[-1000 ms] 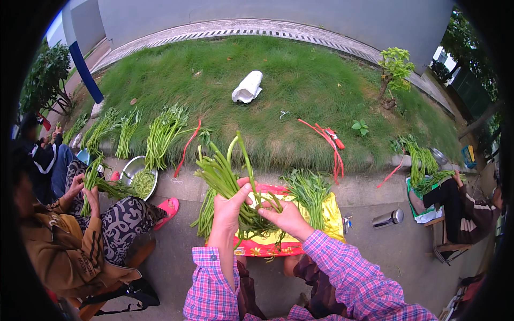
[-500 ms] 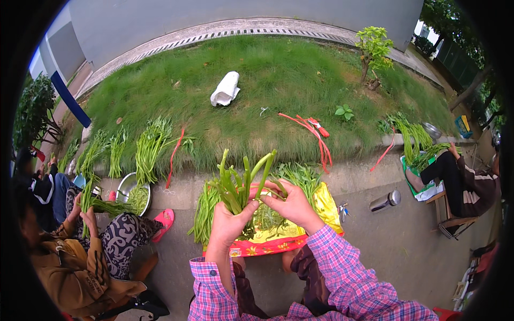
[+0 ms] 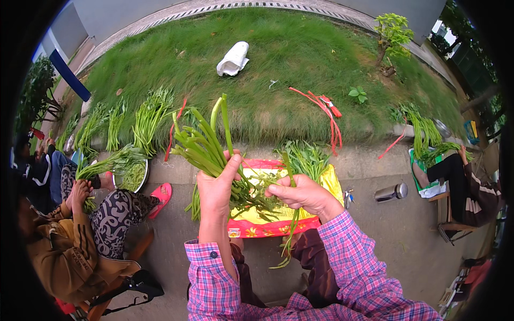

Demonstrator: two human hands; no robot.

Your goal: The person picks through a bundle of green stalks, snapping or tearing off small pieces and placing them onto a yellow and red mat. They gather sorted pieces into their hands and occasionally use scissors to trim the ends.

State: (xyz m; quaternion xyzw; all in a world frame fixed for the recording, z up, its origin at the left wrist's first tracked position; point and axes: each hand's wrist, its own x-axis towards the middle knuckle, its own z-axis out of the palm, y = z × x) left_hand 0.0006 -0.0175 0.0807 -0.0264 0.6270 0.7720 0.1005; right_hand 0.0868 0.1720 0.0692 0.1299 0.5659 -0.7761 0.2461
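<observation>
My left hand [image 3: 217, 187] is closed around a thick bunch of water spinach [image 3: 201, 147], cut stem ends pointing up and away, leaves drooping below the fist. Thumb and fingers of my right hand [image 3: 305, 195] pinch a single stem of water spinach [image 3: 293, 230] that hangs down toward my knees. Both hands are above a yellow and red plastic bag [image 3: 334, 187] spread on the ground before me. More loose water spinach [image 3: 306, 160] lies on the bag's far side. Other stems [image 3: 194, 206] show beside my left wrist, partly hidden.
At left, a seated person [image 3: 69, 251] holds greens beside a metal basin [image 3: 145, 179]; a pink slipper [image 3: 161, 199] is near. Keys [image 3: 348, 198] and a steel flask [image 3: 391, 192] lie rightward. Red ties [image 3: 326, 117] and a white bundle [image 3: 234, 59] rest on grass. Another person [image 3: 466, 176] sits far right.
My hands have moved apart. The bunch has shifted left and up with my left hand, and one stem now hangs separately from my right. The view has tilted down slightly.
</observation>
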